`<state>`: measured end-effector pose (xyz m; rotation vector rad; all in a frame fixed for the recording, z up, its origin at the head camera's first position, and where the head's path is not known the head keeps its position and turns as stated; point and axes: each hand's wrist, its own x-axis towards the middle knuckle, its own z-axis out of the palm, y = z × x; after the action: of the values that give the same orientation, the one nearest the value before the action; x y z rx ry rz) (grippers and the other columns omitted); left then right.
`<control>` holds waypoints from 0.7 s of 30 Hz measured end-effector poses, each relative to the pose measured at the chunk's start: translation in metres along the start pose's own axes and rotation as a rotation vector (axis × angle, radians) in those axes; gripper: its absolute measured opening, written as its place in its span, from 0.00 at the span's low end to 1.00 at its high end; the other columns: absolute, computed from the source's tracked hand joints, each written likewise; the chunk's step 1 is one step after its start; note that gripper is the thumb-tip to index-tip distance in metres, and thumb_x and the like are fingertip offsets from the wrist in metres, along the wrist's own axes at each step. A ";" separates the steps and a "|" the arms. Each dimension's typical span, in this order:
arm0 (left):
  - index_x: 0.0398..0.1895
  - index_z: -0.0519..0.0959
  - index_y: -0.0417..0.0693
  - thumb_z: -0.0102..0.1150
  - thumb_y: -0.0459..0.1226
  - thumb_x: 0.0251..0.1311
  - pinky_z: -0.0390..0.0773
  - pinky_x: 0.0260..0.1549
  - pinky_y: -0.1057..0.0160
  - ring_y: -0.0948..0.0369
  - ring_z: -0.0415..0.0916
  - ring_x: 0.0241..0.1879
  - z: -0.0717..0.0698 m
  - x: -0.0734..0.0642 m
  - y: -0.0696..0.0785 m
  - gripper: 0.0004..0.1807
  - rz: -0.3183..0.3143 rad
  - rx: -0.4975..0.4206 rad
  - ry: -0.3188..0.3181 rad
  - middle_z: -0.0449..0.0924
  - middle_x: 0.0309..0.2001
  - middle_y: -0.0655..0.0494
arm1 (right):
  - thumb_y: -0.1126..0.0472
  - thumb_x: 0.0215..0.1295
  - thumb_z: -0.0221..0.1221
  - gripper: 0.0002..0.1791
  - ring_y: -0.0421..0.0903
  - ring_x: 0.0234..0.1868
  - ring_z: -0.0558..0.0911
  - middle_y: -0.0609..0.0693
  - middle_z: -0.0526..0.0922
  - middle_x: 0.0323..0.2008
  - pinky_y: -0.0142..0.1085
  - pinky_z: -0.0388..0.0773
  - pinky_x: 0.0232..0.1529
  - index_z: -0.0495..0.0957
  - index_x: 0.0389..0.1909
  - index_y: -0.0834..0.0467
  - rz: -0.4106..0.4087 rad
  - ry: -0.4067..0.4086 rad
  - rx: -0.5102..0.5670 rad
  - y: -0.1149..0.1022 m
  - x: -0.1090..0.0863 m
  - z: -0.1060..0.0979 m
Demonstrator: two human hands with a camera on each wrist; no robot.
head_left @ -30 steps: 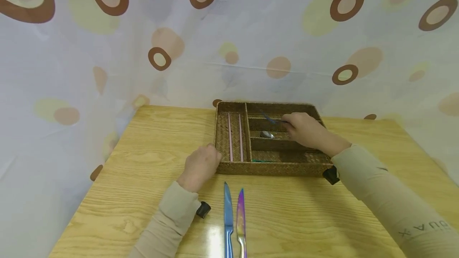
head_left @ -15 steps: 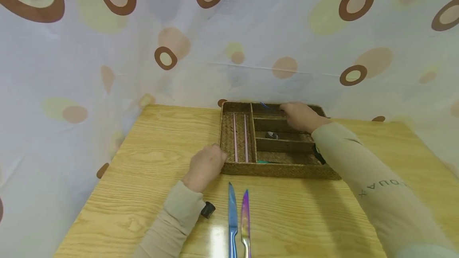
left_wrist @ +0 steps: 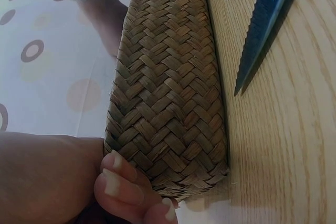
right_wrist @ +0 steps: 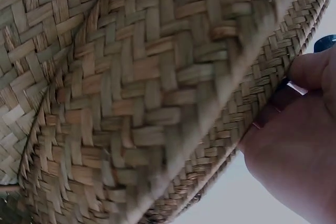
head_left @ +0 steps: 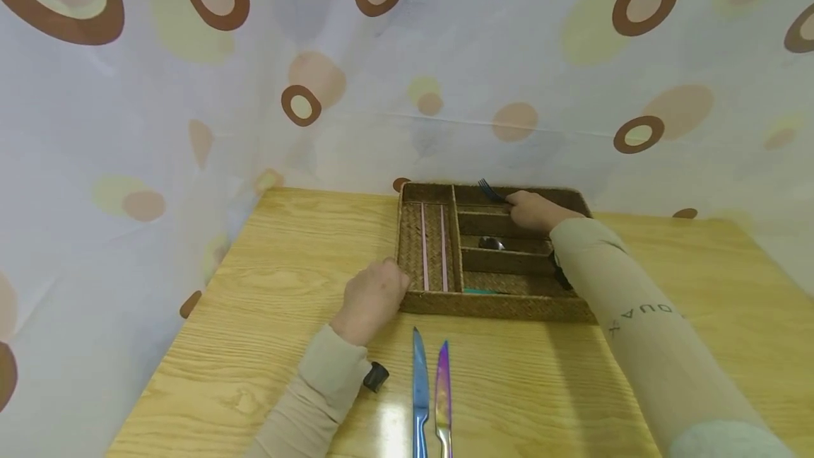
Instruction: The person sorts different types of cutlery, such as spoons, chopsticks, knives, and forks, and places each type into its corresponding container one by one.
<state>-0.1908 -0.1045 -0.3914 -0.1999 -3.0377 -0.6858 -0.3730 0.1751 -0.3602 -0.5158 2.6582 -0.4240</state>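
A woven cutlery tray point(head_left: 502, 307) with several compartments stands at the back of the table. My left hand point(head_left: 372, 299) grips its near left corner, fingers curled against the woven wall point(left_wrist: 168, 82) in the left wrist view. My right hand point(head_left: 534, 212) pinches a dark blue fork point(head_left: 488, 190) by the handle over the back compartment. The fork's tines point left and up, above the tray's back rim. In the right wrist view, woven dividers fill most of the picture, and the hand point(right_wrist: 294, 135) shows at the right edge.
Two pink sticks point(head_left: 425, 246) lie in the left compartment. A spoon point(head_left: 491, 243) is in the middle compartment, a teal piece point(head_left: 480, 292) in the front one. A blue knife point(head_left: 420, 380) and a rainbow-coloured knife point(head_left: 443, 380) lie before the tray. A patterned curtain point(head_left: 445, 55) hangs behind.
My right hand has moved back from above the middle compartment to the back one, carrying the fork, whose tines now rise above the rim. The left hand stays on the tray corner.
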 end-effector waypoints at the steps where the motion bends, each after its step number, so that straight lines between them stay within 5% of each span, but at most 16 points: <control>1: 0.18 0.67 0.44 0.49 0.37 0.74 0.62 0.07 0.68 0.64 0.55 0.13 0.000 0.000 0.000 0.21 0.003 0.000 0.006 0.58 0.14 0.58 | 0.66 0.76 0.33 0.25 0.69 0.61 0.71 0.73 0.70 0.63 0.54 0.72 0.55 0.65 0.65 0.73 0.003 -0.010 0.025 -0.001 -0.001 0.000; 5: 0.18 0.67 0.44 0.48 0.38 0.74 0.61 0.07 0.68 0.64 0.56 0.13 0.000 0.000 -0.001 0.20 -0.013 -0.011 0.000 0.58 0.14 0.58 | 0.66 0.74 0.30 0.28 0.72 0.71 0.58 0.75 0.62 0.68 0.61 0.60 0.70 0.58 0.69 0.77 -0.008 -0.051 0.041 0.000 -0.002 -0.001; 14: 0.18 0.68 0.44 0.49 0.37 0.73 0.61 0.06 0.69 0.65 0.55 0.12 0.001 0.000 -0.001 0.20 0.000 -0.014 -0.007 0.58 0.15 0.58 | 0.63 0.77 0.30 0.28 0.74 0.72 0.53 0.78 0.53 0.71 0.61 0.56 0.72 0.56 0.68 0.79 -0.018 -0.053 0.063 0.005 -0.002 0.000; 21: 0.20 0.70 0.42 0.49 0.38 0.74 0.59 0.07 0.70 0.65 0.54 0.13 -0.001 0.001 0.000 0.20 0.004 -0.008 -0.008 0.58 0.15 0.58 | 0.61 0.78 0.30 0.28 0.73 0.71 0.57 0.77 0.57 0.69 0.61 0.59 0.70 0.60 0.67 0.78 -0.011 -0.056 0.053 0.005 -0.003 -0.004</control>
<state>-0.1916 -0.1050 -0.3902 -0.2101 -3.0416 -0.6988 -0.3736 0.1814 -0.3577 -0.5187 2.5839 -0.4750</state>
